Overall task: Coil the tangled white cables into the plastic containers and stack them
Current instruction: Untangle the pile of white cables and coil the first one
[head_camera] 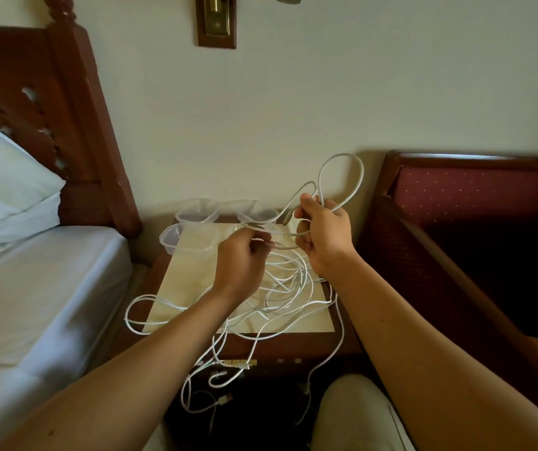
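White cables [280, 281] tangled, looped up, gripped by right hand [324, 236], pinched by left hand [240, 265]

Left hand [240, 262] fingers curl away from camera, so pinch on white cable [342, 177] is hidden. Clear container [261, 227] past the fingertips mostly hidden behind both hands. Wall lamp bracket [217, 22] cut by top edge.
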Demonstrator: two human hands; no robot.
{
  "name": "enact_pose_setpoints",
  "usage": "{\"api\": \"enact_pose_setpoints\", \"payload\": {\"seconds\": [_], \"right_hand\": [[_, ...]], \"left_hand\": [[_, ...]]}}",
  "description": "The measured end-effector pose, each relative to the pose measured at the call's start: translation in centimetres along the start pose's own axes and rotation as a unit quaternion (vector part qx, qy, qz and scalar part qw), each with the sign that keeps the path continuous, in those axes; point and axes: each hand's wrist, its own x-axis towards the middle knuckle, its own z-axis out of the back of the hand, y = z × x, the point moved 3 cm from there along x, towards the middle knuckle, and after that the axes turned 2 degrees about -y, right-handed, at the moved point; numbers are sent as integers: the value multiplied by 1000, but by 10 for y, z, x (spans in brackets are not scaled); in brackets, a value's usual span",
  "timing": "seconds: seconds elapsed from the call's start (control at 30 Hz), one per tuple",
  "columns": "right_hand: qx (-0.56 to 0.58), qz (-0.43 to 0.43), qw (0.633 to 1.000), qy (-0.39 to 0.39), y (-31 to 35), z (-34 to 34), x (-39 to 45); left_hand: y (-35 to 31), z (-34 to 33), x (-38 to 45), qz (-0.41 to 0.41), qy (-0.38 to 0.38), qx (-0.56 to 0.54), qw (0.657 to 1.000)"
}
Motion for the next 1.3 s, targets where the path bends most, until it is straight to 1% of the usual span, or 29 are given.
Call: {"api": "enact_pose_setpoints", "payload": {"seconds": [0.1,0.2,0.27,0.37,0.4,0.53,0.67,0.73,0.8,0.93,1.03,1.07,1.13,1.2,1.3], "right_hand": [[-17,-2,1000,-1,-4,1,-1],[6,9,1000,11,-1,3,-3],[12,18,1000,17,2,4,-4],[-34,13,999,9,-4,5,-2],[-55,8,998,0,-8,5,-1],[-55,-21,998,-16,-16,7,-3],[-99,-89,991,-4,-25,11,-9],[-131,-137,982,12,-32,10,-16],[-161,-181,970,33,-37,6,-27],[-192,-237,945,119,-45,-2,-47],[-220,-265,926,151,-50,-3,-57],[-234,-270,921,154,-52,-2,-60],[-258,-278,911,162,-58,1,-66],[-261,-287,906,172,-66,5,-72],[-245,-291,909,172,-77,10,-79]], "left_hand": [[-3,-3,-3,-45,4,10,999],[-5,-2,-8,-103,-13,33,994],[-4,-2,-5,-116,-12,62,991],[-4,-9,6,-97,46,87,990],[-5,-11,9,-90,55,87,991],[-7,-8,5,-74,58,92,991],[9,2,-31,-48,153,114,980],[14,9,-58,-38,215,116,969],[14,15,-84,-29,260,114,958],[0,32,-121,24,293,65,954],[-1,47,-131,80,340,37,936],[1,52,-132,94,344,33,934],[2,60,-129,125,325,2,938],[-1,64,-128,157,285,-49,944],[-8,64,-126,188,226,-99,951]]}}
